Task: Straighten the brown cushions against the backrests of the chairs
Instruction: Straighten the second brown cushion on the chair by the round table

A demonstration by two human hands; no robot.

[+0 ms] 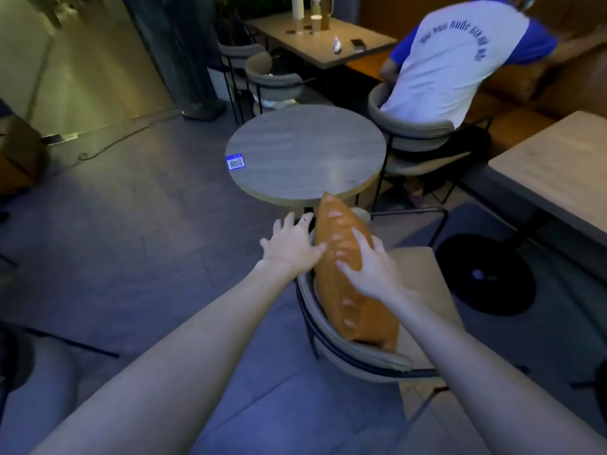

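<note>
At six o'clock from the round table (305, 149), the left hand (290, 246) lies flat with fingers spread on the chair's backrest (358, 354), likely steadying it. Just right, the brown cushion (348, 270) stands on edge along that backrest (not yet settled), the right hand (369, 267) splayed over its face, pressing it back.

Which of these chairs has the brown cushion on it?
The nearest chair, right under the hands: the brown cushion stands against its backrest. The chair beside the round table holds a seated person; the far ones show no cushion.
</note>
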